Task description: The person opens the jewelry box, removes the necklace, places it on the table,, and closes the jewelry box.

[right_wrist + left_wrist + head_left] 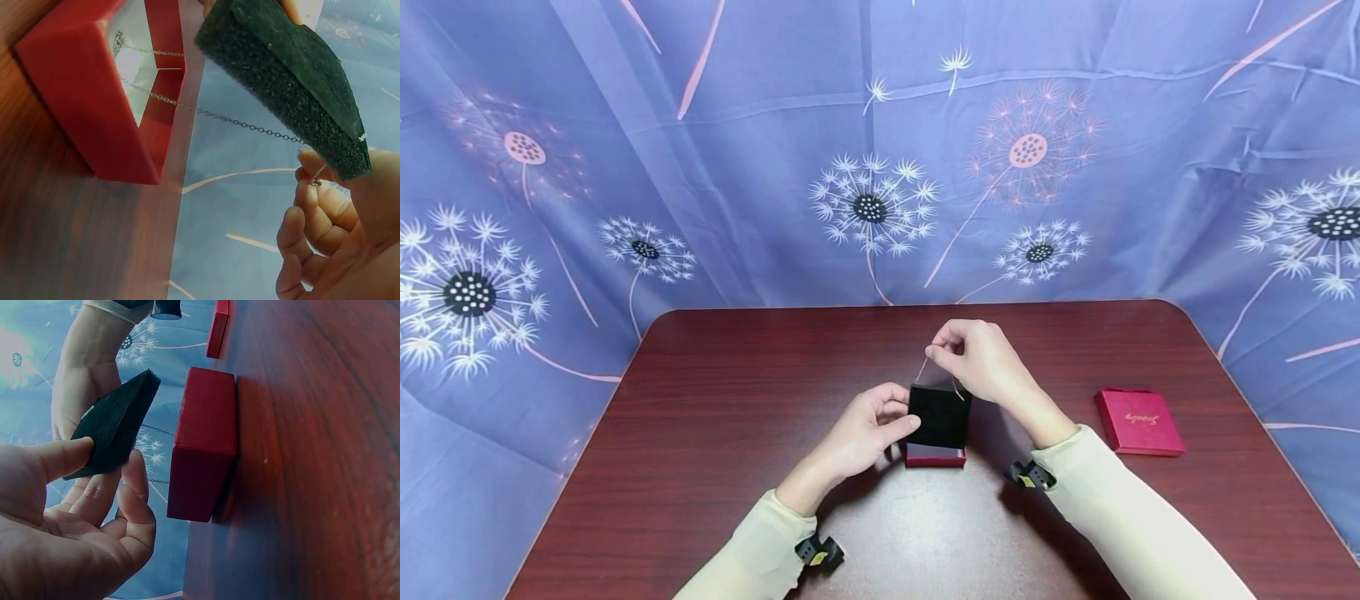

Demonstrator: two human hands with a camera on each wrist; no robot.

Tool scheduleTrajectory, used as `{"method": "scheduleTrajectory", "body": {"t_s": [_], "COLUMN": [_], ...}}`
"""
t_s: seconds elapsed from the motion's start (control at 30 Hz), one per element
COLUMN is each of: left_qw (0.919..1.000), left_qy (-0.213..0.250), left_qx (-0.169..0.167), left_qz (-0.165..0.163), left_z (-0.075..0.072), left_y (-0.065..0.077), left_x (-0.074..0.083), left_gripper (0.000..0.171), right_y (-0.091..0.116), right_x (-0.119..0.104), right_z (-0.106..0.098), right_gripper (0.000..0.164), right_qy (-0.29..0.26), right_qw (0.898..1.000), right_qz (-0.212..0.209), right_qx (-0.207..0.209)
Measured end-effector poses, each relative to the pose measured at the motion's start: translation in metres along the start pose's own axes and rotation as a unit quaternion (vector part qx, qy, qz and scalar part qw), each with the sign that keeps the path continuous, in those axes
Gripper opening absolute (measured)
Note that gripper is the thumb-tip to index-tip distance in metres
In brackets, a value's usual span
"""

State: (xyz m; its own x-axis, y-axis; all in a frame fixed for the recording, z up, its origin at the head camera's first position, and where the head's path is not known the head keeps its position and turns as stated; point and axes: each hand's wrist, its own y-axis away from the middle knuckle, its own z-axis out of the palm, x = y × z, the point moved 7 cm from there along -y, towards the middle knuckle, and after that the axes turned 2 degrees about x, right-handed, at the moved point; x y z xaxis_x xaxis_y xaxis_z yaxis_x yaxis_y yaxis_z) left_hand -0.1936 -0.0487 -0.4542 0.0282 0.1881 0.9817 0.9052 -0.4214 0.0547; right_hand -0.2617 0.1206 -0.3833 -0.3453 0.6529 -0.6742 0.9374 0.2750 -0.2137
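left hand [865, 433] pinches the foam [938, 418], right hand [987, 360] seemingly pinches the chain [244, 124]; gently now, slack above the box [206, 415] prevents snags.

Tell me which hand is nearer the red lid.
Right. The right hand, pinching the chain, is left of the lid; the left hand, holding the foam pad, is farther left.

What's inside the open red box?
The right wrist view shows two strands of metal-link chain running into the red box, against its white interior. The near wall hides the deeper part; in the head view, the black foam pad covers most of the opening.
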Motion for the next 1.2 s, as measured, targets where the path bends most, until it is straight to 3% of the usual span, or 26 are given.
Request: {"method": "scheduleTrajectory", "body": {"t_s": [0.53,0.93,1.2], "left_qw": [0.9999,0.9986,0.9983], "left_qy": [0.0,-0.017,-0.015], "left_qx": [0.01,0.047,0.054], "left_qz": [-0.003,-0.018,-0.014], "left_z": [0.0,-0.006,-0.006], "left_y": [0.002,0.001,0.001], "left_x": [0.003,0.0,0.0], "left_gripper": [0.021,0.029,0.026], "right_y": [0.003,0.007,0.011], "right_x": [0.009,0.006,0.002], "right_z": [-0.005,-0.016,-0.023], "right_gripper": [0.011,0.003,0.008], "right_qy": [0.01,-0.008,0.001], "right_qw": [1.0,1.0,1.0], "right_qz": [0.029,0.008,-0.01], "right_qx": [0.003,0.006,0.002]}}
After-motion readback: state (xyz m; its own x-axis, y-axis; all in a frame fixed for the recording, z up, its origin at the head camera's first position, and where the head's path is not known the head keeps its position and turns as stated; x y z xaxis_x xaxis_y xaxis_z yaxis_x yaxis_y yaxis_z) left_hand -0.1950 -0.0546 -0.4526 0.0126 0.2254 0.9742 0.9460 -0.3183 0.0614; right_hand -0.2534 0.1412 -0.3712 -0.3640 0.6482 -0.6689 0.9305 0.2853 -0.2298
